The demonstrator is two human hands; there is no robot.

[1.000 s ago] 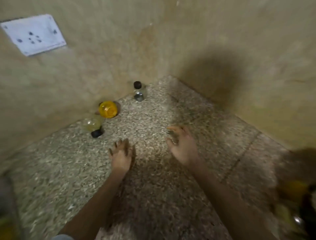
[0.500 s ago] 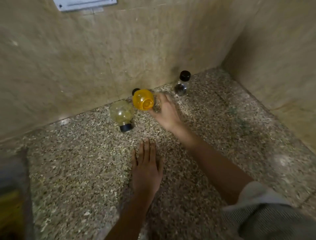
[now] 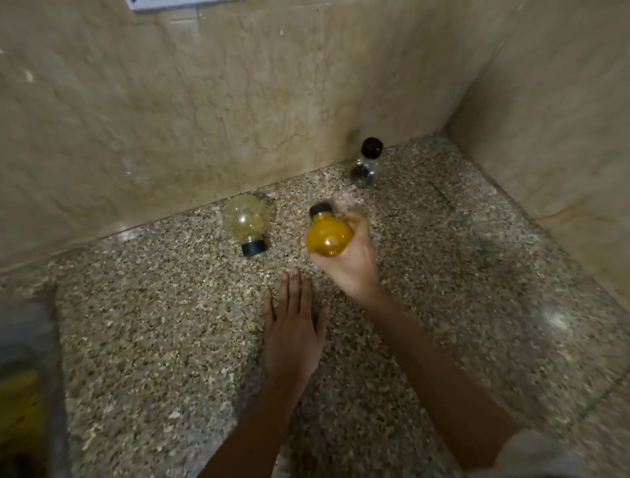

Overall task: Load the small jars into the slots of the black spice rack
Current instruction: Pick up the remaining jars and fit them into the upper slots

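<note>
My right hand (image 3: pixel 354 262) grips a round orange jar (image 3: pixel 328 237) with a black cap, lifted just off the speckled granite counter (image 3: pixel 153 341) and blurred by motion. To its left a pale yellowish jar (image 3: pixel 244 221) lies on its side, black cap toward me. A small clear jar (image 3: pixel 367 163) with dark contents and a black cap stands upright near the back corner. My left hand (image 3: pixel 294 332) rests flat on the counter with fingers together, holding nothing. The black spice rack is not in view.
Beige marble walls (image 3: pixel 170 102) close the counter at the back and right, meeting in a corner behind the dark jar. A dark blurred shape with something yellow (image 3: pixel 20 402) sits at the left edge. A white plate (image 3: pixel 170 3) shows on the wall at top.
My right hand reached the orange jar by the wall, closed on it and pulled it toward me. The left hand settled flat on the counter. The view swung left and down.
</note>
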